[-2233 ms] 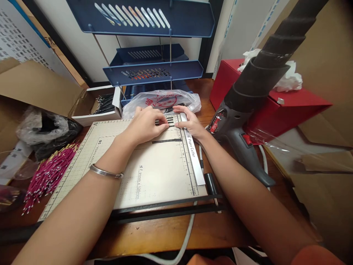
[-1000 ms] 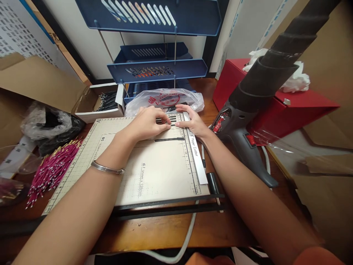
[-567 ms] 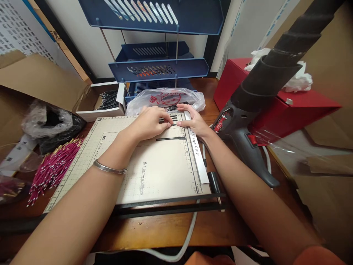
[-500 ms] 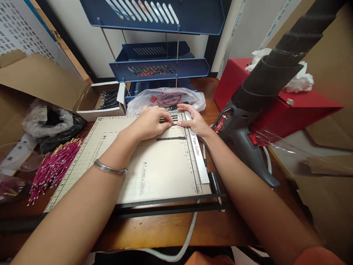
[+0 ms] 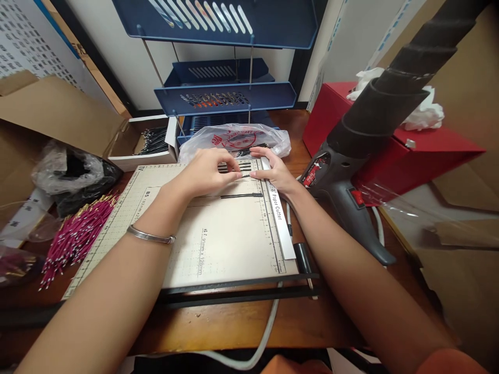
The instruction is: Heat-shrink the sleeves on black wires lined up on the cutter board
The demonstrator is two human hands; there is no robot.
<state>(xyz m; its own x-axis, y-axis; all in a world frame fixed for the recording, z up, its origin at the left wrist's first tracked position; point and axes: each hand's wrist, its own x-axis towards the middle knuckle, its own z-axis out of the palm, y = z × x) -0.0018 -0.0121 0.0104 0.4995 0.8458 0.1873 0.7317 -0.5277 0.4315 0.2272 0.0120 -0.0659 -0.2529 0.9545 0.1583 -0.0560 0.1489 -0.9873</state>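
Pinching a thin black wire [image 5: 246, 176] on the paper cutter [image 5: 234, 239]: left hand [image 5: 210, 169], fingers narrow. Right hand [image 5: 275, 172]: fingers wide apart, thumb at the wire's end.

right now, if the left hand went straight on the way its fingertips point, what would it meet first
Probably the thumb of the right hand, with a thin black strip in the gap; depth is unclear.

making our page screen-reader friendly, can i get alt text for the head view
Bare left hand and right hand flank a thin dark strip on a cream paper cutter. Magenta wires lie to its left, a red box to its right.
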